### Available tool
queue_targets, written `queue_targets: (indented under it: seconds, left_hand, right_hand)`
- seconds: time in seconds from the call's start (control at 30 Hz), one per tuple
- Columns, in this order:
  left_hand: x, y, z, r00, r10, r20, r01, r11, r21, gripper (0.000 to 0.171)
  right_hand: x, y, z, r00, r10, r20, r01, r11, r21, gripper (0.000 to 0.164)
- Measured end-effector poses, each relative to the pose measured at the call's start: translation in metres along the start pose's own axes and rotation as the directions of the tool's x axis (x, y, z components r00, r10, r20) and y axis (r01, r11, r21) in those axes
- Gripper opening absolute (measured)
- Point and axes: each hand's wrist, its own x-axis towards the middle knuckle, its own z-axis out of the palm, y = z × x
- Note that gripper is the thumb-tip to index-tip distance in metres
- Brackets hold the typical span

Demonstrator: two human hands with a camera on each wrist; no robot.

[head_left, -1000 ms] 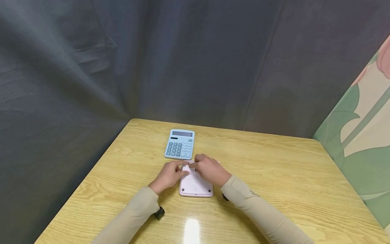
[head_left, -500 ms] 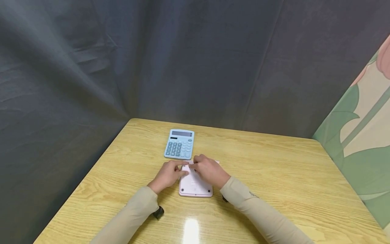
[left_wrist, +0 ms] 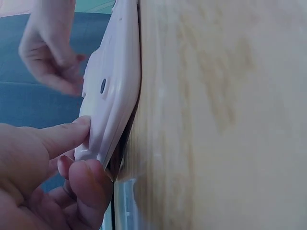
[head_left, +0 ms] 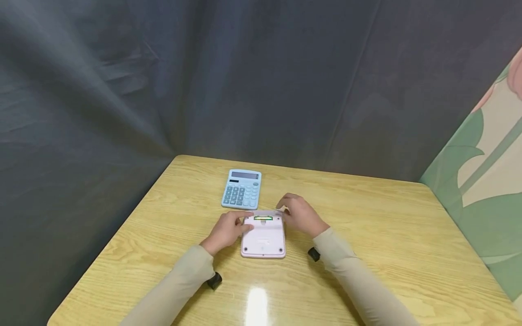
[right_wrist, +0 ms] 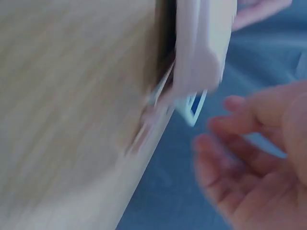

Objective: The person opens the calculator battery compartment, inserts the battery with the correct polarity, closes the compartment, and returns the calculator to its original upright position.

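A pink calculator [head_left: 263, 237] lies face down on the table, its back and dark round feet showing. Near its far edge, an uncovered slot [head_left: 263, 218] shows a green and gold strip inside. My left hand [head_left: 226, 230] grips its far left corner, with the thumb on the back and fingers at the edge. Off the far right corner is my right hand [head_left: 302, 216], fingers bent. In the right wrist view, a pale sliver [right_wrist: 264, 143] shows between the blurred fingers; whether they hold it is unclear. A light blue calculator [head_left: 242, 189] lies face up just beyond the pink one.
The wooden table [head_left: 367, 235] extends widely to the right and toward me. Behind it hangs a dark curtain [head_left: 261, 81]. A wall with a leaf and flower pattern [head_left: 493, 181] stands at the right.
My right hand has moved right and away from the pink calculator's back, uncovering the slot. The left hand keeps its place at the corner. The view has shifted slightly.
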Motion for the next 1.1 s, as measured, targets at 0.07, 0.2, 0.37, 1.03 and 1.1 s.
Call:
queue_targets:
  seconds: [0.07, 0.2, 0.37, 1.03, 1.1]
  left_hand:
    - [0.0, 0.0, -0.001, 1.0, -0.004, -0.001, 0.004, 1.0, 0.001, 0.04]
    - [0.0, 0.0, -0.002, 1.0, -0.015, -0.007, 0.015, 1.0, 0.008, 0.039]
    - [0.0, 0.0, -0.001, 1.0, 0.0, -0.011, 0.001, 1.0, 0.027, 0.039]
    - [-0.003, 0.003, -0.001, 1.0, -0.006, 0.018, 0.006, 0.999, 0.043, 0.039]
    - [-0.003, 0.003, -0.001, 1.0, 0.004, 0.015, -0.004, 0.999, 0.041, 0.039]
  right_hand:
    - [-0.002, 0.009, -0.003, 0.998, 0.049, 0.026, -0.048, 0.998, -0.03, 0.014]
    - [-0.004, 0.017, -0.001, 0.99, 0.097, 0.099, -0.093, 0.995, -0.04, 0.015]
    - [-0.004, 0.021, 0.005, 0.987, 0.123, 0.105, -0.121, 0.992, -0.027, 0.009]
    - [0.0, 0.02, 0.01, 0.911, 0.404, 0.081, -0.407, 0.913, 0.032, 0.02]
    - [0.0, 0.018, 0.007, 0.912, 0.406, 0.062, -0.41, 0.91, 0.063, 0.022]
